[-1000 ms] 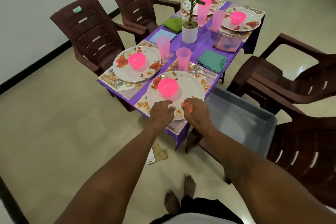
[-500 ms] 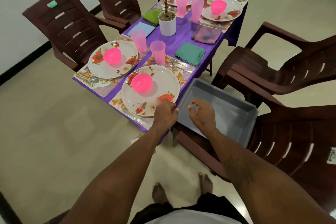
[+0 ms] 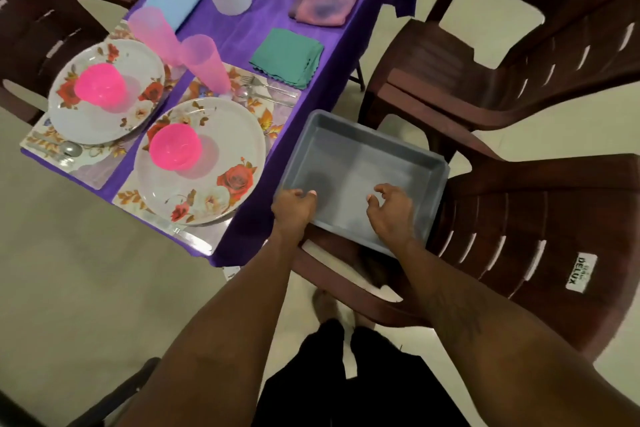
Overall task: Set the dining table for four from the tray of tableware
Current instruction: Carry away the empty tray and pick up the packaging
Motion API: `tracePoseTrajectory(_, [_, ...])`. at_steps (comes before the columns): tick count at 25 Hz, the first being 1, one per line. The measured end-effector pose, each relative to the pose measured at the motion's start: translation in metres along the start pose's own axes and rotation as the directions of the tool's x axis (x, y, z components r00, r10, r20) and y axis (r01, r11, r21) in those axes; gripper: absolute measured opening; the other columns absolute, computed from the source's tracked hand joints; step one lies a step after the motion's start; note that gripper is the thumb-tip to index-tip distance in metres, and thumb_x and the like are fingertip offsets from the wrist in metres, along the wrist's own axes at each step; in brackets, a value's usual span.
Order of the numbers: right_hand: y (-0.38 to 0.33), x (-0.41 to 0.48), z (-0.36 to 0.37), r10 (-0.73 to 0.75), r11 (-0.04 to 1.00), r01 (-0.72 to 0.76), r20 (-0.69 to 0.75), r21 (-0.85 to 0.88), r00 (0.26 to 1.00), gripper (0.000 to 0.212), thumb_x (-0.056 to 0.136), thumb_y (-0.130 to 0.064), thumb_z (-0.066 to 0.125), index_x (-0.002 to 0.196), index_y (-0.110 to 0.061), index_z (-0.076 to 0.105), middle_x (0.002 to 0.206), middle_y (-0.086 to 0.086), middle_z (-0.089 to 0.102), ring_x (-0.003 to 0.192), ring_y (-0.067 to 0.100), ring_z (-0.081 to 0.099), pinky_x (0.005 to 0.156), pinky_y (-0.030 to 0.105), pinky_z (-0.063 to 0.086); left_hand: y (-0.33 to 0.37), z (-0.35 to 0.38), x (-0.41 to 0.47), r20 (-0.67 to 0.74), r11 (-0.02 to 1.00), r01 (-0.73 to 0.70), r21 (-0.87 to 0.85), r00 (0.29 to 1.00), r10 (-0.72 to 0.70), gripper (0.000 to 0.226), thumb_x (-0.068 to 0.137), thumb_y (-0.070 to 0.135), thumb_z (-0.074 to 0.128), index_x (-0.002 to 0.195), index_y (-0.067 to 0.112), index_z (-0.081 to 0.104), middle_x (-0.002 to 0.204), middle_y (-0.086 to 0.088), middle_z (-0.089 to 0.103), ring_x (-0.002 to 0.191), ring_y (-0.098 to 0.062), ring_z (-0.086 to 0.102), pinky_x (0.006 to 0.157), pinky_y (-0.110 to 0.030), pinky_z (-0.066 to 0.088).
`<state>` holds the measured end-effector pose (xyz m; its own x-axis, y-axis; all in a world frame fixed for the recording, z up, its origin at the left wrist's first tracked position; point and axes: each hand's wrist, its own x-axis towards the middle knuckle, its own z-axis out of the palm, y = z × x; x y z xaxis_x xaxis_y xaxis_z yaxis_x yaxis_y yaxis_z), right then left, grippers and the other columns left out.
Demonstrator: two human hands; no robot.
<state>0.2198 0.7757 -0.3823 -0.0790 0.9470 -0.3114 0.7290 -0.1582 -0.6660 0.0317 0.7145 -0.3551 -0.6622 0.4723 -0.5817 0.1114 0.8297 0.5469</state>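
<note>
Tray (image 3: 363, 156) lies empty on the seat of a chair (image 3: 519, 218). Its long side runs across the person, so both hands meet the near rim square-on. The left hand (image 3: 292, 210) is closer to a hold, with its fingers curled over the near left corner. The right hand (image 3: 391, 215) hangs over the near right part of the tray, fingers loosely bent and apart, pinching nothing; I cannot tell whether they touch the tray's bottom. A two-handed lift would likely need that hand back on the rim first, just behind its fingertips. The seat seems to bear the tray flat, with the backrest close on the tray's right.

Pale floor (image 3: 69, 270) lies around. Left of the tray stands the table (image 3: 249, 28), very near or touching; I cannot tell which. On it, left of the tray, is a plate (image 3: 225, 135) carrying a bowl (image 3: 175, 146). Beyond the tray's far left corner are a cup (image 3: 204, 62), a napkin (image 3: 285, 57) and a fork (image 3: 266, 87).
</note>
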Motion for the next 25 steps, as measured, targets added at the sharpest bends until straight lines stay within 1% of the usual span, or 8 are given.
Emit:
tracePoseTrajectory(3, [0.034, 0.007, 0.015, 0.264, 0.959, -0.251, -0.092, 0.133, 0.960, 0.025, 0.093, -0.022, 0.067, 0.115, -0.012, 0.072, 0.113, 0.010, 0.072, 0.106, 0.027, 0.069, 0.094, 0.034, 0.053, -0.005, 0.043, 0.010, 0.052, 0.886, 0.357, -0.295, 0.932, -0.358, 0.054, 0.082, 0.037, 0.069, 0.125, 0.005, 0.062, 0.118, -0.009, 0.068, 0.104, -0.031, 0.067, 0.097, -0.040, 0.057])
tracePoseTrajectory(5, [0.057, 0.014, 0.020, 0.408, 0.906, -0.381, -0.137, 0.186, 0.903, 0.023, 0.093, -0.019, 0.066, 0.112, -0.009, 0.073, 0.109, 0.013, 0.073, 0.103, 0.031, 0.069, 0.089, 0.030, 0.050, -0.013, 0.076, 0.018, 0.117, 0.814, 0.434, -0.385, 0.898, -0.424, 0.051, 0.086, 0.030, 0.067, 0.130, 0.006, 0.059, 0.123, -0.009, 0.066, 0.104, -0.026, 0.063, 0.095, -0.035, 0.055])
tracePoseTrajectory(8, [0.096, 0.024, 0.028, 0.579, 0.813, -0.543, -0.193, 0.207, 0.792, 0.024, 0.094, -0.019, 0.065, 0.115, -0.009, 0.072, 0.111, 0.015, 0.074, 0.106, 0.033, 0.068, 0.089, 0.031, 0.050, -0.034, 0.120, 0.027, 0.224, 0.788, 0.459, -0.411, 0.888, -0.401, 0.041, 0.099, 0.021, 0.055, 0.134, 0.001, 0.057, 0.121, -0.016, 0.063, 0.082, -0.022, 0.057, 0.080, -0.035, 0.053])
tracePoseTrajectory(12, [0.126, 0.027, 0.050, 0.623, 0.779, -0.580, -0.187, 0.238, 0.760, 0.023, 0.093, -0.016, 0.067, 0.113, -0.007, 0.073, 0.110, 0.016, 0.074, 0.105, 0.034, 0.069, 0.087, 0.029, 0.050, -0.054, 0.159, 0.057, 0.298, 0.717, 0.545, -0.434, 0.839, -0.456, 0.046, 0.100, 0.026, 0.053, 0.141, 0.006, 0.053, 0.093, -0.002, 0.056, 0.068, -0.016, 0.053, 0.068, -0.032, 0.051])
tracePoseTrajectory(16, [0.136, 0.027, 0.069, 0.618, 0.780, -0.575, -0.160, 0.247, 0.770, 0.020, 0.093, -0.017, 0.067, 0.109, -0.008, 0.075, 0.101, 0.011, 0.075, 0.096, 0.029, 0.069, 0.081, 0.026, 0.047, -0.069, 0.182, 0.074, 0.351, 0.588, 0.657, -0.473, 0.752, -0.558, 0.027, 0.097, 0.026, 0.062, 0.115, 0.006, 0.055, 0.097, -0.008, 0.056, 0.096, -0.026, 0.057, 0.099, -0.046, 0.051])
tracePoseTrajectory(18, [0.131, 0.020, 0.070, 0.620, 0.775, -0.573, -0.147, 0.267, 0.770, 0.011, 0.093, -0.014, 0.065, 0.099, -0.010, 0.073, 0.089, 0.005, 0.071, 0.080, 0.021, 0.064, 0.069, 0.020, 0.040, -0.071, 0.183, 0.066, 0.341, 0.593, 0.638, -0.491, 0.767, -0.543, 0.024, 0.095, 0.020, 0.068, 0.106, 0.004, 0.054, 0.093, -0.006, 0.055, 0.094, -0.026, 0.058, 0.101, -0.047, 0.052])
tracePoseTrajectory(23, [0.108, -0.001, 0.056, 0.552, 0.824, -0.470, -0.260, 0.315, 0.792, 0.016, 0.089, -0.027, 0.075, 0.080, -0.016, 0.066, 0.073, -0.001, 0.067, 0.070, 0.018, 0.064, 0.072, 0.028, 0.053, -0.054, 0.176, 0.051, 0.303, 0.592, 0.583, -0.557, 0.806, -0.509, 0.036, 0.086, -0.005, 0.069, 0.120, -0.001, 0.057, 0.109, -0.014, 0.066, 0.090, -0.029, 0.068, 0.083, -0.047, 0.063])
tracePoseTrajectory(25, [0.098, -0.010, 0.047, 0.613, 0.776, -0.502, -0.273, 0.382, 0.741, 0.026, 0.087, -0.034, 0.078, 0.078, -0.013, 0.066, 0.073, 0.000, 0.067, 0.071, 0.018, 0.064, 0.076, 0.028, 0.053, -0.046, 0.168, 0.036, 0.368, 0.611, 0.586, -0.532, 0.810, -0.456, 0.040, 0.086, -0.006, 0.065, 0.125, -0.005, 0.057, 0.110, -0.014, 0.066, 0.085, -0.025, 0.069, 0.070, -0.039, 0.064])
